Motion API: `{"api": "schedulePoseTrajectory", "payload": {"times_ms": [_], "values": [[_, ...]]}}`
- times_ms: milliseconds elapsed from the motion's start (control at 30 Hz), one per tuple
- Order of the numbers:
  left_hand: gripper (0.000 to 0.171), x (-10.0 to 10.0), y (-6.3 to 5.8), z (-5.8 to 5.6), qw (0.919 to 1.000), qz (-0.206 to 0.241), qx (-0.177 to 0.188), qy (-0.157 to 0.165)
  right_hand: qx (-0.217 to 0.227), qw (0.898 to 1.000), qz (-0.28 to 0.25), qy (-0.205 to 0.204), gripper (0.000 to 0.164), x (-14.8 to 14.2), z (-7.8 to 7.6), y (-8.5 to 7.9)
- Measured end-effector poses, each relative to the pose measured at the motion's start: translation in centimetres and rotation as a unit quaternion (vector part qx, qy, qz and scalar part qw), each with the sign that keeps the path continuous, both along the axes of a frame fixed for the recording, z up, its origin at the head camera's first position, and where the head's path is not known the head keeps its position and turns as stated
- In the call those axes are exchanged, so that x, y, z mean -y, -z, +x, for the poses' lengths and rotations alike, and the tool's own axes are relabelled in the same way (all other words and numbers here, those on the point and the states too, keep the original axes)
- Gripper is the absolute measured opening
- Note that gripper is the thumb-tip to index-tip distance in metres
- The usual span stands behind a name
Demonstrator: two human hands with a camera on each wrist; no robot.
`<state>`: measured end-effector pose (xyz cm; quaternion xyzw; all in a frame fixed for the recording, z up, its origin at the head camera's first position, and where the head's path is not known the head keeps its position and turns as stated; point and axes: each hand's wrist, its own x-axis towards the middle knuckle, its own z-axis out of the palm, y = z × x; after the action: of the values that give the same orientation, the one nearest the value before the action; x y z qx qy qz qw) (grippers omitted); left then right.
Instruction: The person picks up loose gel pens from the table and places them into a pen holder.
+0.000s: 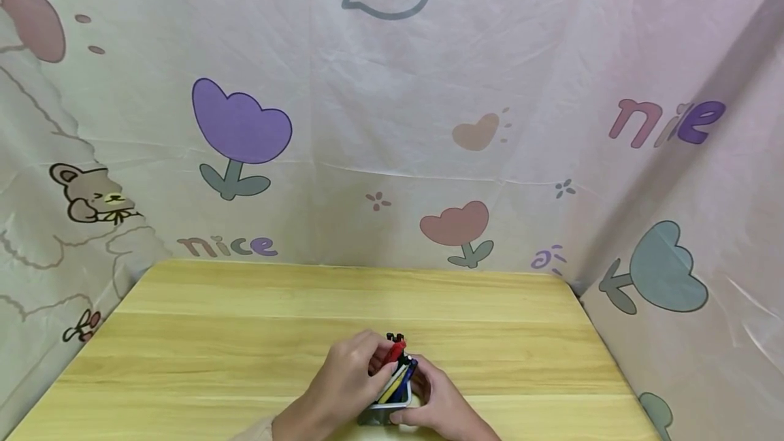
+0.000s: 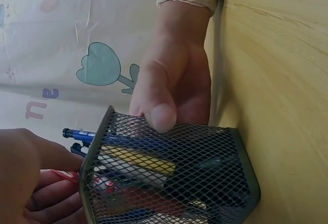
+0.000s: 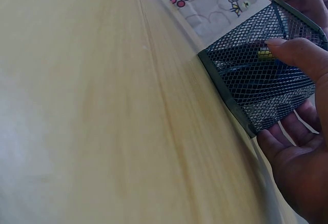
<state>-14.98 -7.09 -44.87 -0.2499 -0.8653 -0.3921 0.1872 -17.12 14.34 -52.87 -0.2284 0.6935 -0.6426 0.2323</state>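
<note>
A dark mesh pen holder with a pale-looking rim stands near the front of the table, filled with several pens. My right hand grips it from the right, thumb on the near wall and fingers round the far side. At the top opening, my left hand pinches a red pen between thumb and fingers. A blue pen, a yellow pen and a white one lean inside the holder. Black pen tops stick up behind the red pen. The left fingertips are partly hidden in the head view.
The wood-grain table stretches away behind and to both sides of the holder. A printed cloth with flowers and hearts hangs along the back and both sides of the table.
</note>
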Motion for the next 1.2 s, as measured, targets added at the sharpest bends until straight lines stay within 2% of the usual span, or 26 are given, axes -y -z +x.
{"api": "schedulePoseTrajectory", "payload": {"times_ms": [100,233,467,667,767,1033,1200], "values": [[0.019,-0.1,-0.2,0.2,0.9994,-0.024,0.027,0.001,0.0,1.0,0.0,0.0,0.071,0.0,0.0,0.0],[0.019,-0.2,-0.5,0.4,0.9976,-0.059,0.034,-0.011,-0.007,1.0,0.008,0.007,0.071,0.1,0.1,0.0],[0.019,-0.6,-0.3,0.8,0.9929,-0.11,0.006,-0.045,-0.011,1.0,0.005,0.005,0.071,0.0,0.3,0.0],[0.021,-0.7,-0.4,0.9,0.9842,-0.152,-0.043,-0.08,-0.001,1.0,0.009,0.01,0.071,0.0,0.2,-0.1],[0.023,-0.6,-0.4,0.9,0.9807,-0.168,-0.054,-0.083,-0.004,1.0,0.018,0.014,0.069,0.0,0.2,-0.2],[0.02,-0.4,-0.9,1.2,0.9787,-0.192,-0.011,-0.072,-0.005,1.0,0.023,0.016,0.068,0.1,0.1,-0.2],[0.016,-0.1,-1.1,1.2,0.9819,-0.18,0.012,-0.059,0.006,1.0,0.02,0.015,0.069,0.0,0.1,-0.3]]}}
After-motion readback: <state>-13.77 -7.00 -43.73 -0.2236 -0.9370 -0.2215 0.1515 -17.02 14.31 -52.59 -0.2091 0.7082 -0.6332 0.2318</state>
